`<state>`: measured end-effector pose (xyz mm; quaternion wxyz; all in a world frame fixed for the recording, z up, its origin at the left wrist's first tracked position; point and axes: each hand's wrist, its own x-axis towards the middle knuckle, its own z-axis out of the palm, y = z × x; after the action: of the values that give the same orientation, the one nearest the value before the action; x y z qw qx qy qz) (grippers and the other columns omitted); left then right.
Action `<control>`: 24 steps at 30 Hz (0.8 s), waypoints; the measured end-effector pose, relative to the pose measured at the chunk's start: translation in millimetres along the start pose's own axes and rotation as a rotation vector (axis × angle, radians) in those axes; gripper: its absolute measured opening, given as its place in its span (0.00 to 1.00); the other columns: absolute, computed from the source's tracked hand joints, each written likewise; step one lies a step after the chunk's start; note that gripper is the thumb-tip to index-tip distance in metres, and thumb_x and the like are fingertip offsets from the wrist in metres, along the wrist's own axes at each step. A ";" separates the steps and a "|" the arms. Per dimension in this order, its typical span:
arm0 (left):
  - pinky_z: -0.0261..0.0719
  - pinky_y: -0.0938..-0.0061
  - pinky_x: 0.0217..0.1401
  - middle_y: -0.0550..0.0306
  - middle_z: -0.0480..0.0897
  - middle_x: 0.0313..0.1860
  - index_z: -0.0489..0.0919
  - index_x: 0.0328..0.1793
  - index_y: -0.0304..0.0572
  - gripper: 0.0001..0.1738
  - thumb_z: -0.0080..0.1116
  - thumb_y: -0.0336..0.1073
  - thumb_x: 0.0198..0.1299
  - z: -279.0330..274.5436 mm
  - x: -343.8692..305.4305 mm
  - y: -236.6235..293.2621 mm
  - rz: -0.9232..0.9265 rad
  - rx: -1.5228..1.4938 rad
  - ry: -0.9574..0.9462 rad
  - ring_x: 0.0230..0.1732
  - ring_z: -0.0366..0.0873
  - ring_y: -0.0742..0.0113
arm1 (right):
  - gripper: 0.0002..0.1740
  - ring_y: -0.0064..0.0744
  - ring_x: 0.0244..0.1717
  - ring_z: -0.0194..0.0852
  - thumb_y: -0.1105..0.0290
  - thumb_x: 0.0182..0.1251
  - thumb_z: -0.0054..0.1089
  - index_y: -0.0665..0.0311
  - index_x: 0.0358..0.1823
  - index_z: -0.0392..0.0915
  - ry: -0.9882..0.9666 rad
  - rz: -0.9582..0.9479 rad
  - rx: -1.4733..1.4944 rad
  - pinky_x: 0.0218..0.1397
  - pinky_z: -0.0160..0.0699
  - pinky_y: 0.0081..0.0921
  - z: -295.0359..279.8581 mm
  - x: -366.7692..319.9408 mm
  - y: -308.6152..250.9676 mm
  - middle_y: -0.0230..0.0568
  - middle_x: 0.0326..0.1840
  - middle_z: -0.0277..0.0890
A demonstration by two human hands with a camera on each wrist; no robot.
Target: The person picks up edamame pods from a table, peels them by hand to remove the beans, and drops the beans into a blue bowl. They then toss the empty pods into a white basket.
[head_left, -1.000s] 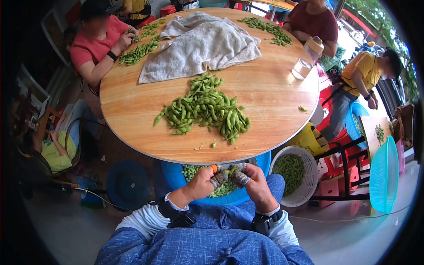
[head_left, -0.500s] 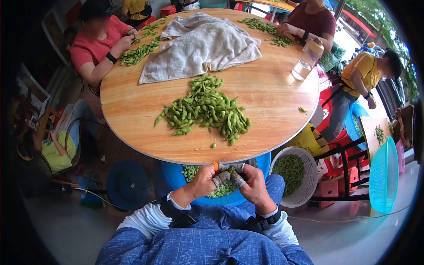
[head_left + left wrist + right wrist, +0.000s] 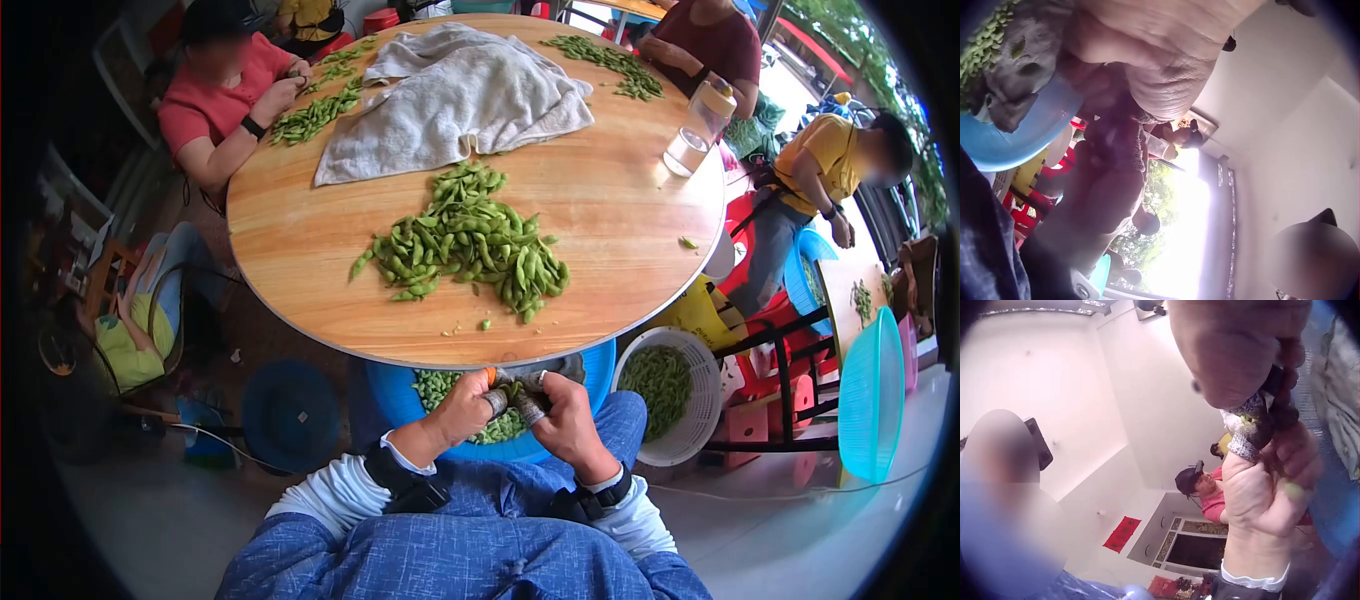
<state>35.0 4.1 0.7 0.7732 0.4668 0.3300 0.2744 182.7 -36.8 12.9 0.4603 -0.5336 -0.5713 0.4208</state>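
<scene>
Left hand (image 3: 457,410): pinching a green pod (image 3: 513,390) just off the tabletop's (image 3: 620,240) near edge.
Pod pile (image 3: 465,245): heaped far of my hands, likely for easy reach.
Blue basin (image 3: 497,452): below, presumably catching loose beans (image 3: 435,388).
Right hand (image 3: 568,425): pinching the same pod, probably steadying it.
White basket (image 3: 706,395): beside my knee (image 3: 622,430), handy for pods.

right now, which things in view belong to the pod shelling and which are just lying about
In the job:
left hand and right hand, pinching a pod
pod pile on the table
blue basin of beans

Seemingly just lying about:
towel
bottle
turquoise basket
</scene>
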 end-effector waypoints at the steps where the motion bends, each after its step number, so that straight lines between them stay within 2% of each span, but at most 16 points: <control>1: 0.66 0.87 0.36 0.65 0.75 0.35 0.73 0.43 0.35 0.13 0.41 0.25 0.51 -0.8 -0.5 0.2 -0.009 -0.004 0.000 0.32 0.68 0.81 | 0.08 0.26 0.23 0.66 0.82 0.42 0.52 0.71 0.28 0.71 0.006 0.002 0.010 0.27 0.66 0.24 1.3 -0.3 2.1 0.46 0.20 0.68; 2: 0.66 0.88 0.34 0.65 0.75 0.34 0.73 0.43 0.36 0.12 0.42 0.26 0.52 -1.3 -1.1 0.1 -0.018 -0.007 0.001 0.31 0.69 0.82 | 0.08 0.26 0.23 0.65 0.82 0.42 0.52 0.71 0.28 0.71 0.012 0.003 0.021 0.27 0.66 0.25 2.5 -1.1 3.3 0.47 0.20 0.67; 5: 0.67 0.85 0.41 0.63 0.75 0.37 0.73 0.44 0.36 0.15 0.40 0.24 0.51 -5.8 2.6 -15.7 0.005 -0.008 0.010 0.36 0.69 0.79 | 0.09 0.26 0.23 0.66 0.82 0.41 0.52 0.71 0.28 0.71 0.039 0.003 -0.023 0.27 0.66 0.24 5.1 -3.1 0.8 0.46 0.20 0.68; 8: 0.67 0.84 0.42 0.63 0.74 0.37 0.73 0.45 0.36 0.17 0.38 0.22 0.48 1.2 3.3 -16.1 0.078 0.045 0.084 0.37 0.69 0.78 | 0.09 0.25 0.25 0.67 0.82 0.44 0.53 0.71 0.31 0.72 0.015 0.000 -0.024 0.29 0.67 0.23 1.2 -4.9 -3.0 0.41 0.22 0.70; 11: 0.67 0.83 0.41 0.65 0.73 0.37 0.72 0.45 0.36 0.20 0.37 0.20 0.45 6.5 -1.2 -4.7 0.021 0.217 0.021 0.37 0.68 0.79 | 0.07 0.22 0.27 0.67 0.81 0.51 0.53 0.71 0.34 0.73 0.087 -0.023 0.139 0.30 0.68 0.20 -2.5 -7.6 -8.0 0.35 0.26 0.72; 12: 0.68 0.80 0.36 0.63 0.74 0.30 0.72 0.44 0.36 0.17 0.41 0.21 0.46 9.8 -4.1 0.0 0.079 0.332 0.007 0.31 0.69 0.77 | 0.07 0.20 0.28 0.67 0.80 0.53 0.52 0.71 0.35 0.73 0.136 0.022 0.172 0.30 0.68 0.18 -11.8 -9.7 -4.7 0.33 0.27 0.72; 15: 0.68 0.78 0.29 0.59 0.72 0.21 0.72 0.43 0.36 0.14 0.46 0.25 0.47 19.0 -16.4 52.5 0.163 1.010 0.146 0.23 0.69 0.72 | 0.06 0.14 0.26 0.65 0.76 0.58 0.50 0.67 0.37 0.74 0.380 0.111 0.223 0.26 0.64 0.11 -63.8 -17.7 17.2 0.30 0.28 0.72; 16: 0.69 0.73 0.25 0.53 0.70 0.17 0.72 0.42 0.37 0.14 0.53 0.30 0.47 11.8 -10.1 52.1 0.350 1.113 0.272 0.20 0.71 0.62 | 0.07 0.12 0.25 0.64 0.74 0.59 0.50 0.66 0.38 0.73 0.464 0.166 0.303 0.23 0.61 0.10 -81.0 -20.7 22.7 0.29 0.27 0.71; 19: 0.70 0.67 0.28 0.51 0.73 0.21 0.72 0.42 0.38 0.17 0.56 0.34 0.45 -11.4 20.6 55.4 0.528 1.377 0.544 0.25 0.73 0.56 | 0.08 0.11 0.20 0.60 0.70 0.59 0.50 0.62 0.39 0.72 0.662 0.327 0.460 0.15 0.52 0.07 -113.6 -31.9 38.9 0.26 0.23 0.68; 22: 0.70 0.63 0.30 0.49 0.74 0.25 0.74 0.37 0.39 0.14 0.58 0.37 0.43 -22.7 31.1 50.8 0.455 1.501 0.477 0.29 0.74 0.52 | 0.06 0.13 0.18 0.61 0.70 0.57 0.52 0.62 0.36 0.71 0.776 0.392 0.511 0.14 0.52 0.08 -123.8 -47.6 63.9 0.28 0.21 0.68; 24: 0.70 0.63 0.30 0.49 0.73 0.26 0.75 0.32 0.40 0.11 0.58 0.36 0.43 -9.8 15.3 53.0 0.496 1.466 0.305 0.29 0.73 0.52 | 0.05 0.14 0.16 0.61 0.70 0.57 0.52 0.62 0.34 0.71 0.804 0.416 0.528 0.13 0.52 0.09 -127.0 -59.4 75.4 0.30 0.20 0.68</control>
<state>30.9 42.6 41.3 0.1307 0.8748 0.4153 0.2125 323.7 -91.6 -36.7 0.6688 -0.6210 -0.1059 0.3949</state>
